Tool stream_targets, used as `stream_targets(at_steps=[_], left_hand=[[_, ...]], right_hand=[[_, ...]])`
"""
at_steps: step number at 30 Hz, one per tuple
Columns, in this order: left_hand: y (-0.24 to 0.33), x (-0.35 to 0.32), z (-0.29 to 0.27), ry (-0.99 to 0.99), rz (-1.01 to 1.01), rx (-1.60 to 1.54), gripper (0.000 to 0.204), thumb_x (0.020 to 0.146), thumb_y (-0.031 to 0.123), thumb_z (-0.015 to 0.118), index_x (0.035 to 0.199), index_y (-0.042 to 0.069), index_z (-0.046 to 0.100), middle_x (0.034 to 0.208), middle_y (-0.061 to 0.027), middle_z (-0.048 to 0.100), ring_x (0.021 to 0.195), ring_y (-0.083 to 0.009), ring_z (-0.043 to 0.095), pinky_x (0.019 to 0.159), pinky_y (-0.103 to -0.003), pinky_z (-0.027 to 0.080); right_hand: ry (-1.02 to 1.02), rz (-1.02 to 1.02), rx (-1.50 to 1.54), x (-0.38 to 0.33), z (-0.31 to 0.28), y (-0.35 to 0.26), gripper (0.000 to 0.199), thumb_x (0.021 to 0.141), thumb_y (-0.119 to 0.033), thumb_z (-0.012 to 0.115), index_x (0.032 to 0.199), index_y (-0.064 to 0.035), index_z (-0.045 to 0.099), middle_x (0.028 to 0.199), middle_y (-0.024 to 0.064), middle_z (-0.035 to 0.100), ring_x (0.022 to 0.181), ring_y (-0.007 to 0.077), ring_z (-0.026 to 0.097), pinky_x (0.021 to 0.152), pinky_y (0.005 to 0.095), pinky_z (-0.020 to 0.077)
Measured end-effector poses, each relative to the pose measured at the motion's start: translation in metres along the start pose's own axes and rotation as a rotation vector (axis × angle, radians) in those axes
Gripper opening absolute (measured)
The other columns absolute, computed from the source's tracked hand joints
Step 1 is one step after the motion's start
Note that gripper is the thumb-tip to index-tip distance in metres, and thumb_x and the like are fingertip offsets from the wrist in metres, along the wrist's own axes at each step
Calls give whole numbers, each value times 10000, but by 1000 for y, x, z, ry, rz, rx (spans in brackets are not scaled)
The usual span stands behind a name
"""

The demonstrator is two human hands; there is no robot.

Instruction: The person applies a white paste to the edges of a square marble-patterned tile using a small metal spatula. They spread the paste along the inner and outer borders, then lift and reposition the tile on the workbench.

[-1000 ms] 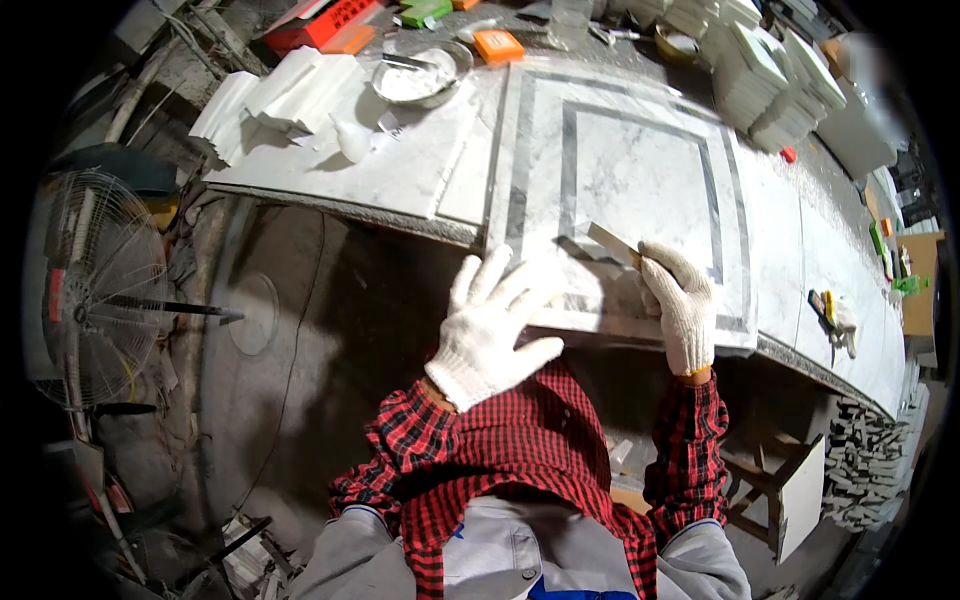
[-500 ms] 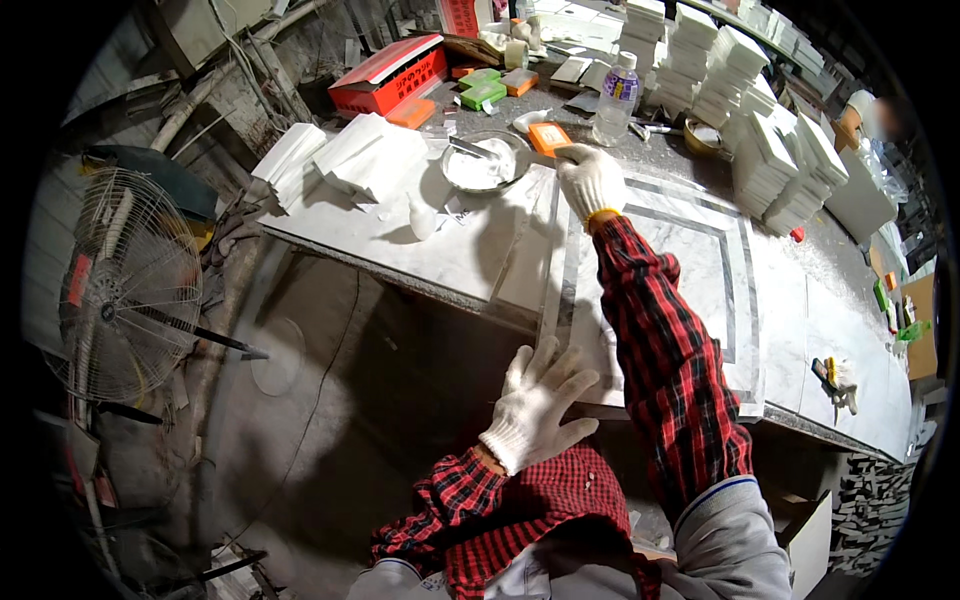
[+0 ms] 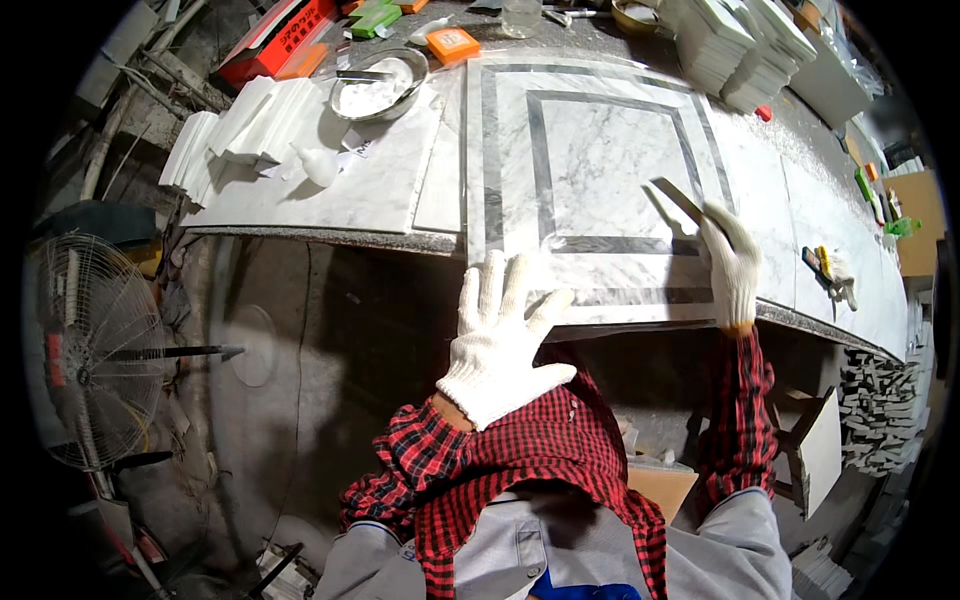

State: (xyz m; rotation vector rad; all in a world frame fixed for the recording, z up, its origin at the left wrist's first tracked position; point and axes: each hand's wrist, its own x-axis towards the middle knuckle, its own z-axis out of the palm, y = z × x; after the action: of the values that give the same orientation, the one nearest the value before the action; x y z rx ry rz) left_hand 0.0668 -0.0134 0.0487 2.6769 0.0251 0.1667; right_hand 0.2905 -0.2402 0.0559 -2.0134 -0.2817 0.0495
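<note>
White knit gloves cover both hands. My left hand (image 3: 505, 340) is open, fingers spread, its fingertips over the near left edge of a square marble panel (image 3: 615, 150) inlaid with grey bands. Whether they touch the panel cannot be made out. My right hand (image 3: 732, 262) is closed at the panel's near right side, gripping a thin flat grey blade (image 3: 678, 200) that slants up and to the left over the marble. Its handle end is hidden in the glove. Left of the panel stand a metal bowl (image 3: 420, 98) of white paste with a tool in it and a white squeeze bottle (image 3: 316, 165).
Stacks of white tiles (image 3: 235, 125) stand at the table's left, more tile stacks (image 3: 715, 45) at the far right. A small orange box (image 3: 453, 45) lies beyond the bowl. At right are small tools (image 3: 830, 272). A caged fan (image 3: 95, 350) stands on the left.
My right hand has come back from beside the orange box to the panel's near right side, where the grey blade now shows in it. My left hand stays spread. The view has shifted.
</note>
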Motion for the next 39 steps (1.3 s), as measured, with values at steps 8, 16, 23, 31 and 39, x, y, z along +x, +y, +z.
stream_targets(at_steps=[8, 16, 23, 31, 39], left_hand=[[18, 33, 3, -115, -94, 172, 944, 700, 614, 742, 1488, 215, 407, 1549, -327, 190, 1439, -541, 89, 1152, -636, 72], [22, 52, 5, -67, -70, 245, 972, 718, 618, 731, 1505, 169, 377, 1549, -331, 181, 1431, -545, 116, 1151, -634, 74], [17, 50, 16, -59, -20, 210, 967, 746, 631, 699, 1510, 150, 354, 1541, -335, 189, 1439, -515, 140, 1161, -613, 96], [-2, 55, 14, 69, -29, 260, 930, 769, 628, 675, 1484, 105, 390, 1534, -246, 309, 1406, -452, 294, 1158, -579, 174], [-8, 82, 37, 32, 65, 329, 958, 850, 689, 516, 1512, 31, 298, 1576, -216, 257, 1465, -384, 223, 1194, -529, 126]], right_hand=[[333, -264, -91, -30, 6, 31, 241, 902, -18, 657, 1137, -15, 709, 998, 74, 725, 861, 118, 652, 782, 244, 505], [383, -396, -144, -30, 8, 32, 242, 864, 34, 667, 1092, -23, 725, 992, 105, 735, 896, 177, 689, 813, 290, 522], [375, -376, -109, -32, 9, 26, 238, 865, 40, 666, 1093, -10, 716, 988, 109, 725, 911, 180, 678, 814, 294, 512], [382, -402, -120, -31, 8, 27, 228, 869, 41, 659, 1086, -3, 713, 981, 116, 721, 900, 191, 674, 812, 297, 512], [385, -416, -126, -30, 10, 27, 232, 865, 39, 655, 1085, -10, 714, 972, 113, 723, 891, 195, 680, 814, 296, 514]])
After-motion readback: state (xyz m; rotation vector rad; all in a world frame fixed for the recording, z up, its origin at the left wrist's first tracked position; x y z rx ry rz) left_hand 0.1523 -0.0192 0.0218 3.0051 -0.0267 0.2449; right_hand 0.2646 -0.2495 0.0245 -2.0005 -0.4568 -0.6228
